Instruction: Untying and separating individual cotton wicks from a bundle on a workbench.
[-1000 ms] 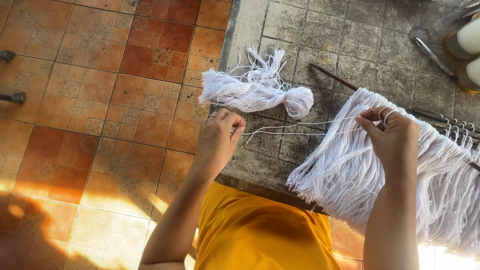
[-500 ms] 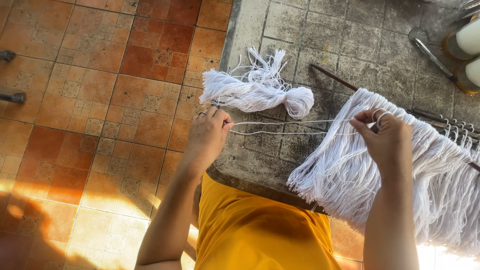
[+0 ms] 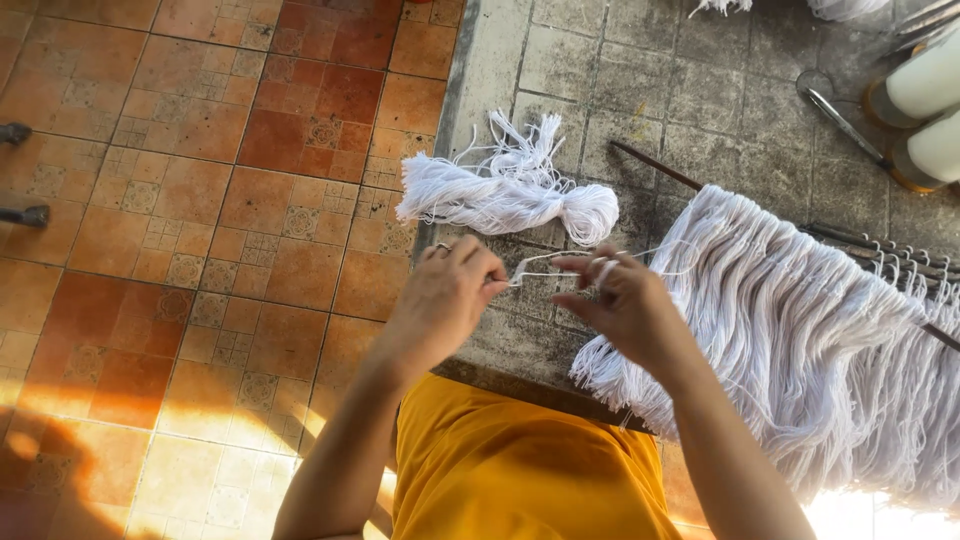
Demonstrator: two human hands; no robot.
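Presently both hands meet over the near part of the grey worktop [image 3: 560, 70], above the person's yellow garment [image 3: 520, 470]. The left hand [image 3: 445, 300] has its fingers pressed together, pinching one end of a short white cord [image 3: 540, 262]; the right hand [image 3: 625, 305] is likewise closed, pinching the other end, with a strand or two looped over its fingers. The cord runs nearly taut between the two hands, which appears to be why they are held close and level: tension keeps the strand straight and clear of the rest.

Just to the right of the right hand, and partly beneath its wrist, lies a wide fringe of white cords [image 3: 800, 330], spread flat and hanging from a thin rod [image 3: 870, 240] that lies across the worktop. Its loose ends trail over the near edge.

Just beyond both hands rests a bundled skein of white cord [image 3: 510, 195], loose ends fanned upward, apart from the hands but within reach. A dark stick [image 3: 655, 165] lies right of the skein.

Farther right, well beyond the right hand, lie metal scissors [image 3: 840, 115] and two white spools [image 3: 930, 110]. To the left of the left hand the terracotta tiled floor [image 3: 200, 200] extends away.
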